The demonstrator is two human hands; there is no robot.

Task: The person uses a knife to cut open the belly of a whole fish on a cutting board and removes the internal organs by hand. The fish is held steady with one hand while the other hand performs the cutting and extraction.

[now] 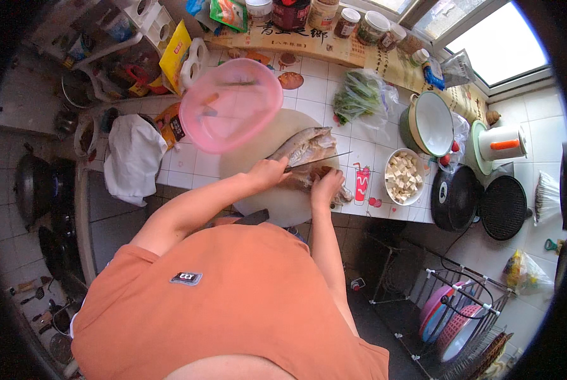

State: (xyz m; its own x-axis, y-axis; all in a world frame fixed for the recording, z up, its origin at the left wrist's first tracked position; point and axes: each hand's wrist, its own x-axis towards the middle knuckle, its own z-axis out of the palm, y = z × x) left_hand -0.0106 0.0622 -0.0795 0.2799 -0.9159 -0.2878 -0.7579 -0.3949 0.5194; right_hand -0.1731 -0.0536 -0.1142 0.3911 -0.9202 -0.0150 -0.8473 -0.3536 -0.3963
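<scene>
A split fish [302, 142] lies on a round, pale cutting board [245, 166] at the counter's front edge. My left hand [269, 172] is closed around the handle of a knife [328, 157], whose blade points right across the fish. On the fish's lower right part rests my right hand [327, 185], its fingers bent against the flesh; whether they pinch it cannot be made out. A pink plastic basin [231, 107] overlaps the board's upper left edge.
To the right stand a white bowl of cubed tofu [403, 176], an enamel pot [430, 123] and an open black electric pan [456, 197]. Bagged leafy greens [359, 97] lie behind the board. A white cloth [134, 159] hangs over the left front edge. Jars [347, 23] line the windowsill.
</scene>
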